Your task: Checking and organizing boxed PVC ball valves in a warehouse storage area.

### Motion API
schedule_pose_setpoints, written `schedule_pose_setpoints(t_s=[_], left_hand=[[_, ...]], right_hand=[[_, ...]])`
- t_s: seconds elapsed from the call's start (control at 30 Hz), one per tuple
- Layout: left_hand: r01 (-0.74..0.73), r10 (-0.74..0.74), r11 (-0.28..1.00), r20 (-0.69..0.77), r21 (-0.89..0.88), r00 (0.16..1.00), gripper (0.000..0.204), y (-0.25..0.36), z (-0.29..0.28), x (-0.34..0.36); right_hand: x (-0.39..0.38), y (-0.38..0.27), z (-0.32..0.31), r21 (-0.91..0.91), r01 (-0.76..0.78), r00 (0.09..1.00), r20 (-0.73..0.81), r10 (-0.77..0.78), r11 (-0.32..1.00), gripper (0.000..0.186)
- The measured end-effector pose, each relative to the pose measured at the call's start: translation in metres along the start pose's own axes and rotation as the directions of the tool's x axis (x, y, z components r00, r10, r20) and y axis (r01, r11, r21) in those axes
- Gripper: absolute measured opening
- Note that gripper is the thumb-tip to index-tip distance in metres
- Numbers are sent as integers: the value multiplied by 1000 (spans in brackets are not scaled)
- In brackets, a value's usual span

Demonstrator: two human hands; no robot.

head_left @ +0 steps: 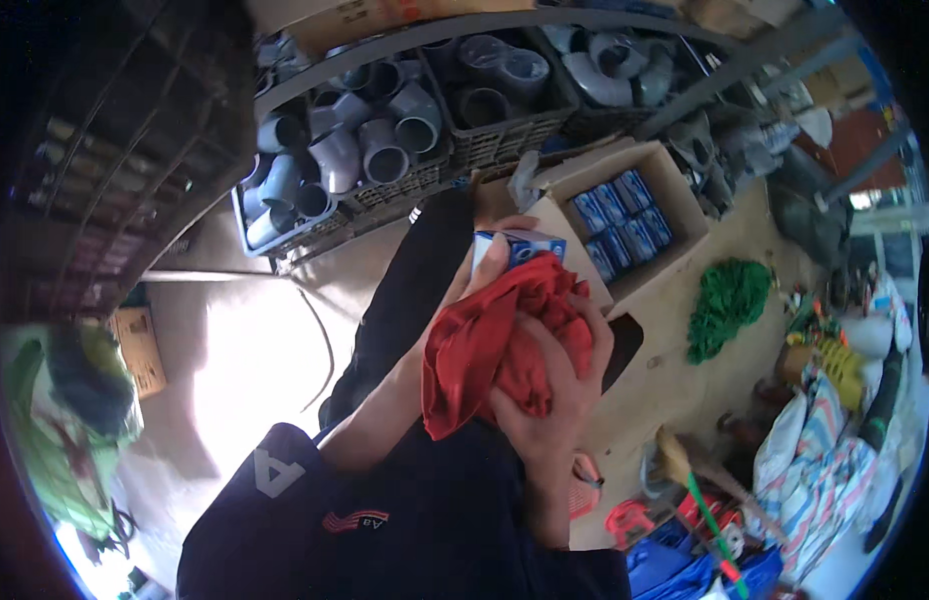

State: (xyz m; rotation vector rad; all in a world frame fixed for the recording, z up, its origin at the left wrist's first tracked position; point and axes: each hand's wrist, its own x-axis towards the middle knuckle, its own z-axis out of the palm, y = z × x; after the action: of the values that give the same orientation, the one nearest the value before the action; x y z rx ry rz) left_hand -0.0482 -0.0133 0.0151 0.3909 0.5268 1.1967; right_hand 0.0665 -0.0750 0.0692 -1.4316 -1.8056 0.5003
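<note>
My left hand (492, 262) grips a small blue-and-white box (525, 246), its fingers and thumb round the near end and far edge. A bunched red cloth (470, 345) is in my right hand (553, 405), with the fingers spread and curled over its folds. The cloth lies against the near side of the small box and drapes over my left wrist. Just right of my hands stands an open cardboard carton (685, 240) holding several similar blue boxes (625, 222) in rows.
Plastic crates (395, 190) full of grey pipe elbows (385, 160) stand on a rack ahead. A green net heap (730, 305) lies on the floor at right. Striped sacks (815, 450), a green-handled broom (700, 505) and blue sheeting (660, 570) lie lower right. A dark wire rack (115, 150) rises at left.
</note>
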Motion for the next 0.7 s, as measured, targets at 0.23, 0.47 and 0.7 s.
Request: schedule_pose_setpoints(t_s=[0.23,0.47,0.7], left_hand=[[50,-53,999,325,19,944,53,-26,19,1],[179,-227,964,255,198,940,59,-19,34,-6],[67,-128,962,218,265,967,54,-20,39,-5]], right_hand=[[-15,9,-23,-57,-178,946,-285,155,982,61],[-47,7,-32,8,-254,943,-220,249,967,58],[-29,14,-39,19,-154,964,-217,155,988,51]])
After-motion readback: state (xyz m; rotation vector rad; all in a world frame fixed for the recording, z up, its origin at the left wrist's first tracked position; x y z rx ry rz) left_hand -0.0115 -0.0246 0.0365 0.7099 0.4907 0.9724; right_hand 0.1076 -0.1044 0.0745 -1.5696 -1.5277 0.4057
